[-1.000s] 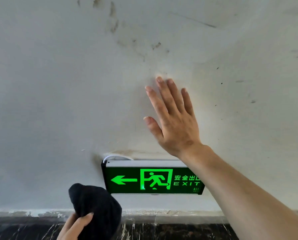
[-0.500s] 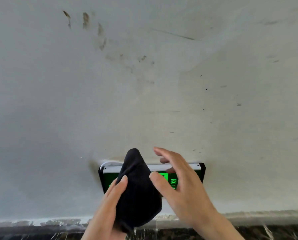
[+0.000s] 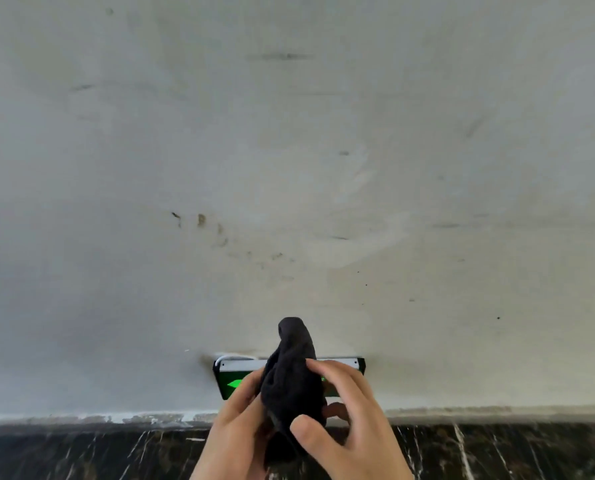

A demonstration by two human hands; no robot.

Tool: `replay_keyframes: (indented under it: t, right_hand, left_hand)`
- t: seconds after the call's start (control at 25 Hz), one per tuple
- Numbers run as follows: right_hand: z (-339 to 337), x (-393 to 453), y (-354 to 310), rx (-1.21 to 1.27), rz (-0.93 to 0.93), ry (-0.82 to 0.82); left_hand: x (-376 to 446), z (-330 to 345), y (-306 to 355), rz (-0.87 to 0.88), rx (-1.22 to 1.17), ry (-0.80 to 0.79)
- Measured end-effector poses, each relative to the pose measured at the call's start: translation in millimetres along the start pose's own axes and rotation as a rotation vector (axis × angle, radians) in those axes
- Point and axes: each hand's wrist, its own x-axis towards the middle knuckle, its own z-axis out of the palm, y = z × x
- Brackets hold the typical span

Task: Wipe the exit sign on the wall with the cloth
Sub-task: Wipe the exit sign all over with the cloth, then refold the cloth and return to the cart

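Note:
A green lit exit sign (image 3: 232, 375) in a black frame hangs low on the white wall, just above the skirting. A bunched black cloth (image 3: 292, 375) is held in front of the sign's middle and hides most of its face. My left hand (image 3: 237, 427) grips the cloth from the left and below. My right hand (image 3: 344, 420) has its thumb and fingers closed on the cloth from the right. Only the sign's left part with the arrow and its top right corner show.
The white wall (image 3: 289, 168) is scuffed, with brown smudges (image 3: 202, 220) above the sign. A dark marble skirting (image 3: 81, 452) runs along the bottom. A white cable (image 3: 235, 357) loops at the sign's top left.
My right hand came off the wall and down onto the cloth. My left hand raised the cloth in front of the sign. The view tilted upward, so the sign sits lower in frame.

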Motion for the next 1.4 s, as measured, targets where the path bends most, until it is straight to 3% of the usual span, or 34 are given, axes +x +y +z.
replay_keyframes:
  t: [0.16,0.44,0.64,0.8,0.96,1.08,1.4]
  right_hand:
    - [-41.7,-17.3,-109.6,0.13,0.134,-0.05]
    - [-103.6,-34.9,-258.3,0.343,0.283,0.023]
    - [-128.1,-49.4,-310.5,0.757,0.47,0.064]
    - [-128.2,-53.0,-321.7,0.834,0.502,0.077]
    - [-108.5,-47.4,-331.9,0.848,0.548,-0.047]
    - [-74.4,-38.9,-342.6,0.846,0.592,-0.262]
    - [77.5,-13.4,-394.3,0.589,0.506,-0.519]
  left_hand:
    - [-67.6,26.0,87.1,0.054,0.026,-0.06]
    - [-156.0,60.7,213.7,0.059,-0.005,-0.063]
    - [-199.0,64.4,251.5,-0.041,-0.379,-0.067]
    - [-212.2,53.5,256.3,-0.051,-0.479,-0.029]
    - [-230.1,29.5,260.8,-0.014,-0.485,0.04]
    - [-250.4,0.5,267.1,0.051,-0.492,0.103]
    - [-325.6,-117.3,280.1,0.278,-0.686,0.437]
